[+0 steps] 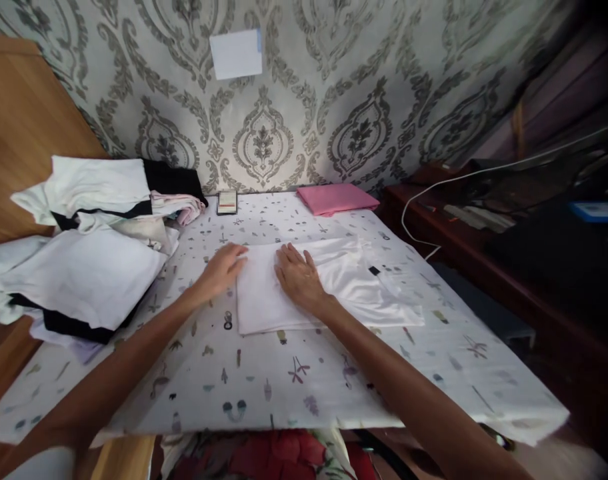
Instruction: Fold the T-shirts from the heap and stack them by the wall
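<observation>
A white garment (344, 277) lies folded lengthwise on the patterned white cloth, with a small black tag toward its right end. My right hand (299, 277) rests flat on its left half, fingers spread. At the garment's upper left edge is my left hand (221, 270), its fingers apart and holding nothing. The left part of the garment looks smooth, while the right part is wrinkled.
Piles of clothes (84, 273) stand at the left by a wooden panel (39, 107). A pink folded cloth (337, 199) and a small framed card (227, 203) lie near the wall. At right, a white cable (464, 175) crosses a dark red surface (464, 267).
</observation>
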`<state>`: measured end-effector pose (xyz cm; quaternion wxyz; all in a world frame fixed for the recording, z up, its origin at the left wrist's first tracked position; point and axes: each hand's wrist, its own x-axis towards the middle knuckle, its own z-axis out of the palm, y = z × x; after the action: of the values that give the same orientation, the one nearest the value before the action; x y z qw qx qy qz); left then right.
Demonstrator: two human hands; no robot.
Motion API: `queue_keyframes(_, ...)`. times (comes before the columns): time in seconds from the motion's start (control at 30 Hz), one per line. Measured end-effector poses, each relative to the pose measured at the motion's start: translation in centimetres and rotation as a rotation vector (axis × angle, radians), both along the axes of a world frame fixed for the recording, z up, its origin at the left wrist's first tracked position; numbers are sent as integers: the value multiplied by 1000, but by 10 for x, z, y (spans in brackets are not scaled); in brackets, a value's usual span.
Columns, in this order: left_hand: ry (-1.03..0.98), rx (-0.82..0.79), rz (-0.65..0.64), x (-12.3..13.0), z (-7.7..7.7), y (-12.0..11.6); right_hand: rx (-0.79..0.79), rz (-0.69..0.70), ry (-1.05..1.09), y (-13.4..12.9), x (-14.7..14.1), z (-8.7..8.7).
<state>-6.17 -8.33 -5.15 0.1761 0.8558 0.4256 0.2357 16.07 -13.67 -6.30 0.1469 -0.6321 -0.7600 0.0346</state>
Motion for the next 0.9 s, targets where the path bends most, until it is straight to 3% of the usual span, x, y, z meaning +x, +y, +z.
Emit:
queue_keyframes(0.03, 10, -10, 106, 4, 1, 20, -2, 7, -7, 5, -2, 2)
queue_keyframes(0.1, 45, -48, 191, 12, -1, 52, -48, 3, -18, 14, -5, 2)
queue_keyframes(0.2, 62, -82, 145, 20, -6, 72, -118, -18, -20, 25, -3, -4)
queue_keyframes(0.4, -193, -87, 47, 17, -13, 70, -78, -24, -4, 29, 2, -17)
queue_keyframes(0.6, -283, -304, -129, 14, -17, 77, -76, -16, -6, 30, 2, -17)
queue_keyframes(0.9, 81, 82, -59, 12, -19, 79, -31, -5, 3, 29, 4, -20)
